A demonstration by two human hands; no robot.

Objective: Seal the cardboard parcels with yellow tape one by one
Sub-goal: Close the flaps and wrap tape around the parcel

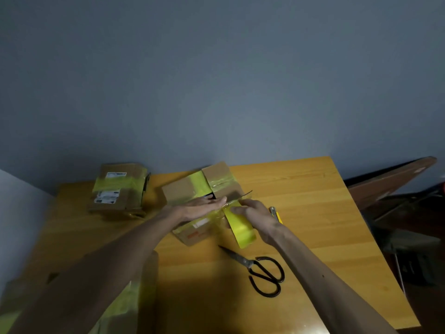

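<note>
Blue-grey wall backs a yellow wooden worktop [301, 201] carrying three lots of cardboard. One centre parcel [185, 189], already crossed with yellow bands, lies under both hands. A taped stack [115, 189] of what look like two boxes sits at the far left, and one more taped box [125, 300] lies near left, partly hidden by the forearm. The left hand [204, 208] lies flat, fingers straight, on the centre parcel. The right hand [255, 218] grips the single tape roll [240, 230] at the parcel's near edge. One pair of scissors [262, 271] lies nearer, and one yellow cutter [275, 214] lies just beside the right hand.
</note>
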